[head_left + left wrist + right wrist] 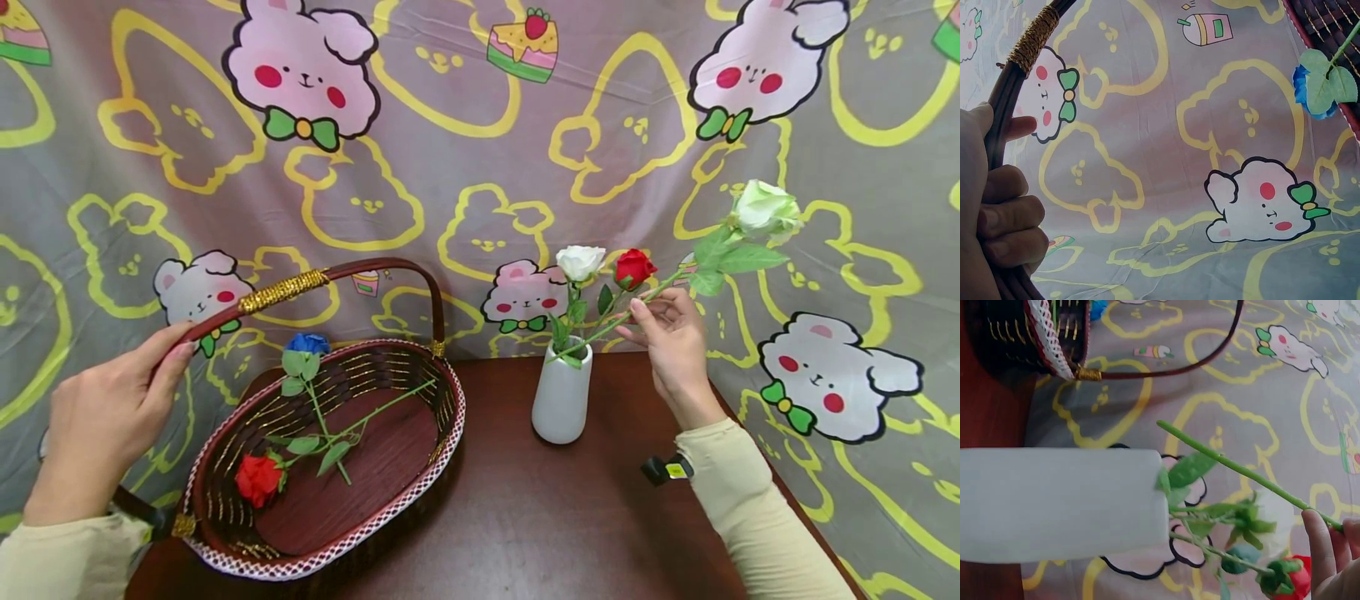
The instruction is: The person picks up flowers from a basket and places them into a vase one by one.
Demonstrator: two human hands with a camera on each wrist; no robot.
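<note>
My left hand (112, 414) grips the arched handle (408, 265) of a dark brown wicker basket (452, 467); in the left wrist view its fingers wrap below the gold-wound section (1034, 40). Between thumb and fingers, my right hand (672, 337) pinches the green stem of a pale green-white rose (765, 208), whose bloom points up and right. The stem's cut lower end (1161, 424) is free, close to the mouth of a white vase (561, 404). A white rose (580, 262) and a red rose (633, 268) stand in that vase.
Inside the basket lie a red rose (258, 480) and a blue rose (307, 343), their stems crossing. Basket and vase stand on a dark reddish-brown table (510, 508). A patterned cloth (465, 158) hangs behind. Dark bands sit at both wrists.
</note>
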